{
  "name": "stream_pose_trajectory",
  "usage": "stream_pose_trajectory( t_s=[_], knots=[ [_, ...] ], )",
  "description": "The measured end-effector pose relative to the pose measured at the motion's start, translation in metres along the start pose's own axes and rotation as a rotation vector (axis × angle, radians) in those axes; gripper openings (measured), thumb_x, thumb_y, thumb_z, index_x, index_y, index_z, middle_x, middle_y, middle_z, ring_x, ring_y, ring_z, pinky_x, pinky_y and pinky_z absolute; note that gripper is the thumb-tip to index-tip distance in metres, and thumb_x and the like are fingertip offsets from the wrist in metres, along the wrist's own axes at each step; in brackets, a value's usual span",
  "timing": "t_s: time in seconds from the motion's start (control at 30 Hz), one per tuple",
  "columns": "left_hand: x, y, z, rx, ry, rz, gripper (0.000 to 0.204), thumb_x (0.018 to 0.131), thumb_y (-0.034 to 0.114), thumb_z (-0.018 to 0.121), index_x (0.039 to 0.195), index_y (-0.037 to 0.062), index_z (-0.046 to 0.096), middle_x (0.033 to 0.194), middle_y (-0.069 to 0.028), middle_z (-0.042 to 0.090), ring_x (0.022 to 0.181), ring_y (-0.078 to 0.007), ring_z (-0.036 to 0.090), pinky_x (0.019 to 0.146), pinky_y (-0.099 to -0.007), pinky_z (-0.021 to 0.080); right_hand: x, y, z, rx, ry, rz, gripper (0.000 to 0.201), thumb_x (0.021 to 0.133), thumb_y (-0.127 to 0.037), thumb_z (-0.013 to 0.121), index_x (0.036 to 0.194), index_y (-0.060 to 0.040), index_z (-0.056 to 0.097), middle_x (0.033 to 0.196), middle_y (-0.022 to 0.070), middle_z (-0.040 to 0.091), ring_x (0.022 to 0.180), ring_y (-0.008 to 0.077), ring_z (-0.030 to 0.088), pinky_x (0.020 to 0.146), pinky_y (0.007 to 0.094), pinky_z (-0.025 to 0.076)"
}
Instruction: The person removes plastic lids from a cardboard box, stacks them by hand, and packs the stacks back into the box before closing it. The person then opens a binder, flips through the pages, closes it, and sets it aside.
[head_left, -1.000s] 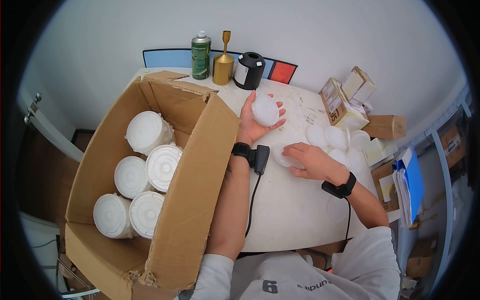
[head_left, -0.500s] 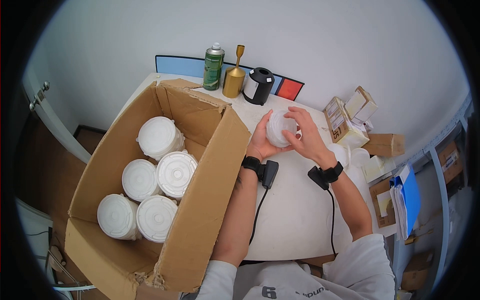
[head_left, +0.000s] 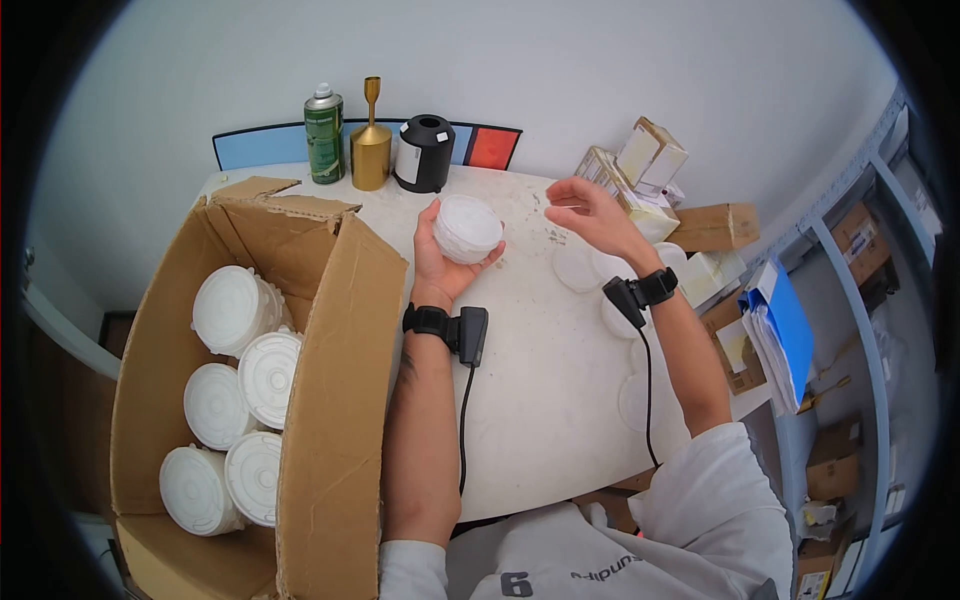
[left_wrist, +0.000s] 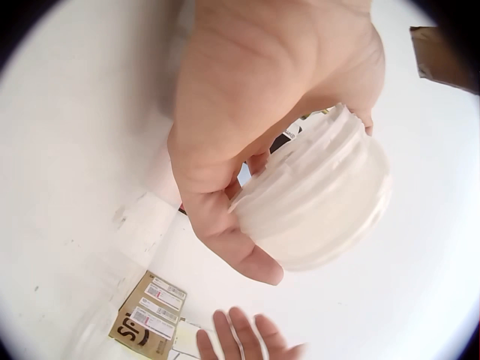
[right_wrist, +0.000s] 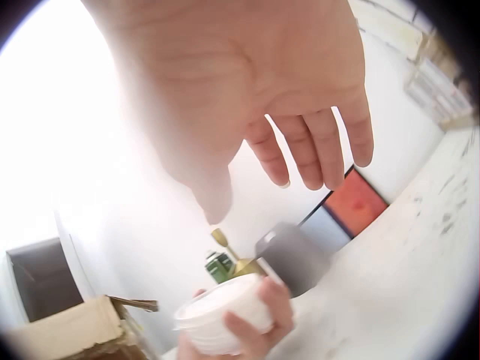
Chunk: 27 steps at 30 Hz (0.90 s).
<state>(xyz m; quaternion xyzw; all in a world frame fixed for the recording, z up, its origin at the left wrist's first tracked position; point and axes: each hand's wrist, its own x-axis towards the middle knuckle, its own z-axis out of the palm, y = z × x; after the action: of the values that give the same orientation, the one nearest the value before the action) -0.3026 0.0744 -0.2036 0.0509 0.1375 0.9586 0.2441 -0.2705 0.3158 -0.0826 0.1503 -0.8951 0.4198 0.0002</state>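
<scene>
In the left wrist view, the left hand [left_wrist: 259,105] curls its fingers and thumb round a short stack of round, translucent white plastic lids [left_wrist: 315,202], whose thin rims show as separate ridges. The stack looks light and fairly stiff, though single rims may flex and the smooth faces may slide over one another; the surest hold is probably round the side, spanning every rim, without a hard squeeze. In the right wrist view, the right hand [right_wrist: 240,67] is open, fingers extended and thumb apart, holding nothing, while the stack sits in the left hand beyond it, to the right of a large open brown cardboard box [right_wrist: 67,330]. In the head view, the stack is held just right of the box's near panel, above the white tabletop [head_left: 540,410]; loose round translucent lids [head_left: 575,268] lie farther right of the box, and white lidded stacks [head_left: 228,310] stand inside it. Half a second ago the right hand's fingers were on the held stack; now they are well apart from it, farther right of the box. The left hand's hold remains, and the camera's view has swung so the box appears farther left.
</scene>
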Motion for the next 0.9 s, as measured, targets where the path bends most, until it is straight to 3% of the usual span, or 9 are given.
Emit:
stream_pose_trajectory(
  t_s=[0.07, 0.1, 0.17, 0.4, 0.5, 0.6, 0.7, 0.83, 0.9],
  knots=[
    [0.0, 0.001, -0.002, -0.052, 0.01, 0.016, 0.07, 0.096, 0.064, 0.056, 0.141, 0.0105, 0.053, 0.137, -0.0204, 0.059, 0.126, -0.041, 0.06, 0.094, -0.0538, 0.055, -0.009, 0.015, -0.028, -0.422, 0.044, 0.036, 0.069, 0.081, -0.042, 0.086, 0.131, 0.0005, 0.064, 0.129, 0.0206, 0.066, 0.128, 0.0339, 0.058, 0.111, 0.0438, 0.046],
    [0.001, 0.001, -0.002, -0.084, 0.016, 0.033, 0.072, 0.095, 0.064, 0.056, 0.142, 0.0097, 0.051, 0.139, -0.0211, 0.057, 0.128, -0.0424, 0.058, 0.096, -0.0546, 0.054, -0.015, 0.026, -0.032, -0.425, 0.046, 0.033, 0.069, 0.081, -0.042, 0.086, 0.131, 0.0005, 0.064, 0.129, 0.0206, 0.066, 0.128, 0.0339, 0.058, 0.111, 0.0438, 0.046],
    [0.006, 0.0, -0.003, -0.114, 0.018, 0.048, 0.074, 0.095, 0.064, 0.057, 0.144, 0.0089, 0.05, 0.141, -0.0218, 0.056, 0.13, -0.0438, 0.056, 0.097, -0.0554, 0.054, -0.034, 0.051, -0.029, -0.931, -0.327, -0.042, 0.072, 0.081, -0.041, 0.086, 0.135, -0.0006, 0.059, 0.129, 0.0204, 0.064, 0.129, 0.036, 0.057, 0.117, 0.0474, 0.04],
    [0.004, -0.005, -0.003, -0.186, -0.022, 0.008, 0.08, 0.093, 0.063, 0.06, 0.15, 0.0093, 0.044, 0.143, -0.0236, 0.054, 0.138, -0.0457, 0.047, 0.106, -0.0594, 0.046, -0.031, 0.052, -0.005, -0.883, -0.384, 0.042, 0.076, 0.078, -0.039, 0.086, 0.135, -0.0017, 0.052, 0.129, 0.0195, 0.06, 0.128, 0.0383, 0.055, 0.116, 0.0446, 0.04],
    [0.004, -0.001, -0.007, -0.166, -0.079, -0.013, 0.077, 0.094, 0.063, 0.059, 0.149, 0.0107, 0.046, 0.145, -0.0242, 0.053, 0.139, -0.0452, 0.047, 0.105, -0.0591, 0.047, -0.021, 0.019, 0.007, -0.69, -0.166, -0.033, 0.076, 0.077, -0.036, 0.087, 0.134, -0.0041, 0.05, 0.132, 0.0188, 0.057, 0.127, 0.0358, 0.055, 0.116, 0.0475, 0.039],
    [-0.002, -0.003, 0.001, -0.121, -0.075, -0.09, 0.07, 0.097, 0.065, 0.055, 0.146, 0.0153, 0.053, 0.147, -0.0146, 0.056, 0.136, -0.0382, 0.052, 0.102, -0.0575, 0.05, -0.009, -0.017, 0.027, -0.335, 0.086, -0.35, 0.078, 0.074, -0.034, 0.089, 0.133, -0.0045, 0.049, 0.131, 0.0164, 0.052, 0.122, 0.0368, 0.055, 0.104, 0.0444, 0.048],
    [0.001, -0.006, 0.001, -0.095, -0.11, -0.079, 0.072, 0.097, 0.067, 0.054, 0.147, 0.0143, 0.051, 0.143, -0.0135, 0.058, 0.133, -0.0351, 0.055, 0.1, -0.06, 0.05, 0.011, -0.044, 0.053, -0.423, -0.005, -0.501, 0.075, 0.073, -0.034, 0.089, 0.131, -0.0046, 0.049, 0.128, 0.0174, 0.052, 0.119, 0.0365, 0.057, 0.1, 0.0439, 0.049],
    [-0.008, -0.002, 0.005, -0.084, -0.062, -0.034, 0.075, 0.098, 0.071, 0.051, 0.149, 0.0156, 0.051, 0.144, -0.0113, 0.058, 0.133, -0.0321, 0.056, 0.1, -0.0572, 0.052, 0.034, -0.042, 0.075, -0.486, -0.11, -0.483, 0.074, 0.073, -0.035, 0.089, 0.128, -0.0046, 0.049, 0.126, 0.018, 0.052, 0.116, 0.0366, 0.058, 0.098, 0.0435, 0.05],
    [-0.011, -0.001, 0.002, 0.045, -0.11, -0.029, 0.078, 0.097, 0.075, 0.05, 0.149, 0.0163, 0.051, 0.143, -0.0105, 0.058, 0.133, -0.0305, 0.056, 0.099, -0.0553, 0.054, 0.035, -0.042, 0.079, -0.382, -0.025, -0.303, 0.075, 0.072, -0.038, 0.089, 0.125, -0.004, 0.049, 0.124, 0.0186, 0.052, 0.113, 0.0372, 0.059, 0.096, 0.0437, 0.051]
  ],
)
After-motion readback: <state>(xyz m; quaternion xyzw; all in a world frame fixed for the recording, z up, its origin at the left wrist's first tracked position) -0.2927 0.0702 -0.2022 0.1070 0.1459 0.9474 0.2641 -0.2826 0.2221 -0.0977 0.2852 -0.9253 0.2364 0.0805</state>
